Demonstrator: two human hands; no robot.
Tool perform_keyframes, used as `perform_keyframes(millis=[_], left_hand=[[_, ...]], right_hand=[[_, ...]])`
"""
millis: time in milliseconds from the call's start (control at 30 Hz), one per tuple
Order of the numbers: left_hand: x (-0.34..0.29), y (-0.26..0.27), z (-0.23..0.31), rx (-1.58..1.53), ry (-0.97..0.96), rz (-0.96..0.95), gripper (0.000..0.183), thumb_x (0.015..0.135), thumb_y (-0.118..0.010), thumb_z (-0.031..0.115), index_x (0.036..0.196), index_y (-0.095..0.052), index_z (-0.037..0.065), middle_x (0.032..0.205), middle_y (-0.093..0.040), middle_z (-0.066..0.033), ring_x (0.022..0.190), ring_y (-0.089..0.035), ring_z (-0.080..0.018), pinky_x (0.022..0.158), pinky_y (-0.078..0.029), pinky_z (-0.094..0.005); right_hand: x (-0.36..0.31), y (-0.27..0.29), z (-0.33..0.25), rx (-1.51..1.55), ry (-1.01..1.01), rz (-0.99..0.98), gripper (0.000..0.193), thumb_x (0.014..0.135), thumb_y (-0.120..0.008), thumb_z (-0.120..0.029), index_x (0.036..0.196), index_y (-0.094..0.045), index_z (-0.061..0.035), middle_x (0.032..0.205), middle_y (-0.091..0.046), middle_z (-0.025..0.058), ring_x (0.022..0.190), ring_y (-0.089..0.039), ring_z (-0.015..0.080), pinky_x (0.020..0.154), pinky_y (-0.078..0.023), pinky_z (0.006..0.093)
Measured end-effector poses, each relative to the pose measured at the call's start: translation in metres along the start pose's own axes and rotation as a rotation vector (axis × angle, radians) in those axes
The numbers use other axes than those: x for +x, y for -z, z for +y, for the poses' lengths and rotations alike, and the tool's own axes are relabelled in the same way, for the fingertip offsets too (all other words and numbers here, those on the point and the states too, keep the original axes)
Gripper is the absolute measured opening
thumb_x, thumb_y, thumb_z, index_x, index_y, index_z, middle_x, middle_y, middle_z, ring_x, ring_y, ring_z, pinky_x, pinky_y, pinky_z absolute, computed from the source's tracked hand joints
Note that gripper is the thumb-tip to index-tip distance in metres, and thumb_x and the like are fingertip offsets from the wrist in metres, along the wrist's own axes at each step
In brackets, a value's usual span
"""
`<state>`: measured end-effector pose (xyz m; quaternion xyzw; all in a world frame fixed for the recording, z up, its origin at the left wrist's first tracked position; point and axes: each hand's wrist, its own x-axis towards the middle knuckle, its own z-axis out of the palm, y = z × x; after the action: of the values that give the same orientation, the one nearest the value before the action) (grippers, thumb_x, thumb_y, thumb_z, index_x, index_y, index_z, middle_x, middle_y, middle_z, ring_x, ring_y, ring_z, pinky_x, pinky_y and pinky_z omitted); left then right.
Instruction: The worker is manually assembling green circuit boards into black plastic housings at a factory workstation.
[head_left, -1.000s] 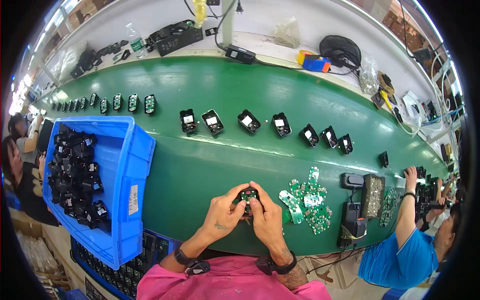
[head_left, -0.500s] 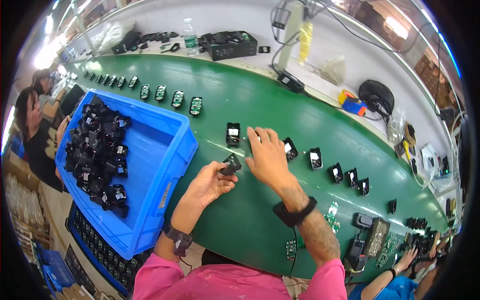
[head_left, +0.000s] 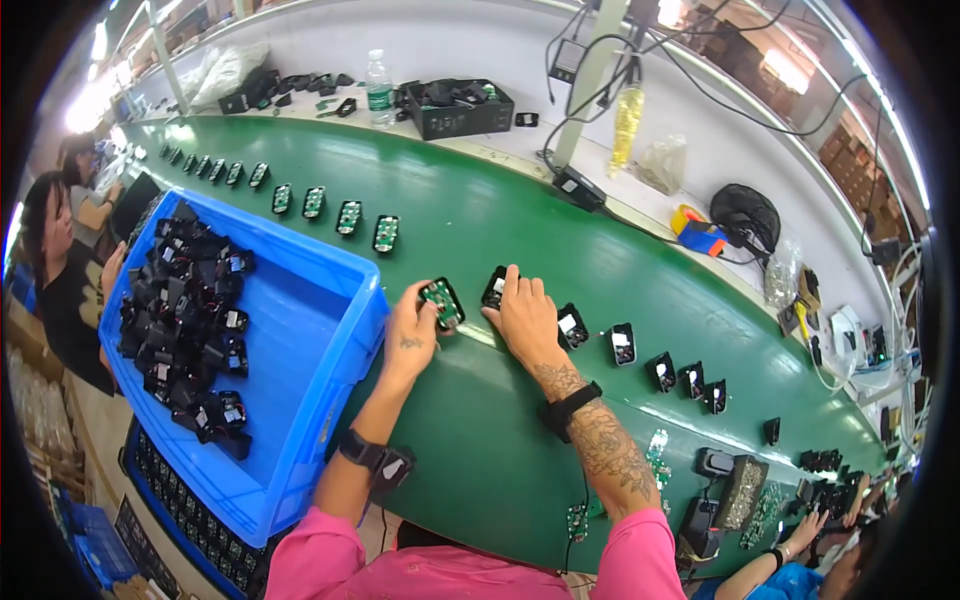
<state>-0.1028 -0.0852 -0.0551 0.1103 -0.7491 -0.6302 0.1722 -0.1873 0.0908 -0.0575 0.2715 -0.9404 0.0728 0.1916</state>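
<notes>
A rounded-rectangular black housing (head_left: pixel 457 299) fitted with a green circuit board (head_left: pixel 441 304) is clamped between thumb and fingers of the left hand (head_left: pixel 409 335), its long axis slanting away leftward. Just right of it, a boxy open housing (head_left: pixel 494 289) is touched by the right hand (head_left: pixel 528 320); whether those fingers grip cannot be told. Below, a smooth, glossy green tabletop (head_left: pixel 470 430) is seen.

Green circuit board (head_left: pixel 443 303), black housing (head_left: pixel 491 298), blue bin (head_left: pixel 292 352), green tabletop (head_left: pixel 480 425)

Left grip (head_left: pixel 408 335) holding case (head_left: pixel 443 306), blue bin (head_left: pixel 290 370)
</notes>
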Motion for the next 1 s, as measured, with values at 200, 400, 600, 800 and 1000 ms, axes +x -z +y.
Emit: perform_keyframes(millis=[200, 400, 600, 800, 1000], left_hand=[[0.089, -0.021, -0.061, 0.327, -0.124, 0.083, 0.028, 0.090, -0.060, 0.011, 0.116, -0.062, 0.001, 0.099, -0.065, -0.0246, 0.099, -0.061, -0.0455, 0.087, -0.048, -0.0504], [0.108, -0.016, -0.043, 0.746, -0.216, 0.092, 0.042, 0.090, -0.063, 0.018, 0.128, -0.055, 0.002, 0.118, -0.060, -0.0235, 0.107, -0.060, -0.0435, 0.089, -0.050, -0.0512], [0.040, -0.027, 0.037, 0.727, -0.391, -0.150, 0.064, 0.083, -0.071, 0.017, 0.139, -0.045, 0.001, 0.142, -0.045, -0.0228, 0.113, -0.059, -0.0431, 0.091, -0.051, -0.0493], [-0.013, -0.063, 0.059, 0.814, -0.504, -0.477, 0.082, 0.074, -0.083, 0.032, 0.141, -0.043, 0.005, 0.143, -0.040, -0.0176, 0.098, -0.065, -0.0413, 0.081, -0.056, -0.0493], [-0.030, -0.102, 0.027, 0.832, -0.391, -0.216, 0.083, 0.069, -0.087, 0.036, 0.133, -0.048, -0.001, 0.130, -0.045, -0.0181, 0.090, -0.066, -0.0391, 0.075, -0.057, -0.0467]], right_hand=[[-0.025, 0.041, -0.004, 0.085, 0.016, -0.112, 0.081, 0.076, -0.080, -0.040, 0.131, -0.045, 0.0075, 0.101, -0.064, 0.0163, 0.099, -0.060, 0.0298, 0.079, -0.055, 0.0392], [-0.008, 0.022, -0.002, -0.051, -0.010, -0.055, 0.090, 0.073, -0.080, -0.048, 0.135, -0.044, 0.0063, 0.101, -0.063, 0.0131, 0.097, -0.059, 0.0271, 0.081, -0.052, 0.0397], [-0.022, 0.058, 0.029, 0.098, 0.094, 0.028, 0.074, 0.079, -0.075, -0.032, 0.136, -0.047, 0.0047, 0.115, -0.060, 0.0192, 0.110, -0.055, 0.0342, 0.093, -0.046, 0.0453], [-0.024, 0.090, 0.082, 0.111, -0.025, -0.331, 0.058, 0.078, -0.069, -0.014, 0.133, -0.055, -0.0016, 0.126, -0.061, 0.0170, 0.118, -0.054, 0.0381, 0.098, -0.043, 0.0488], [-0.038, 0.060, 0.077, -0.042, -0.081, -0.253, 0.017, 0.081, -0.064, -0.015, 0.090, -0.064, -0.0001, 0.087, -0.070, 0.0213, 0.090, -0.066, 0.0400, 0.082, -0.050, 0.0517]])
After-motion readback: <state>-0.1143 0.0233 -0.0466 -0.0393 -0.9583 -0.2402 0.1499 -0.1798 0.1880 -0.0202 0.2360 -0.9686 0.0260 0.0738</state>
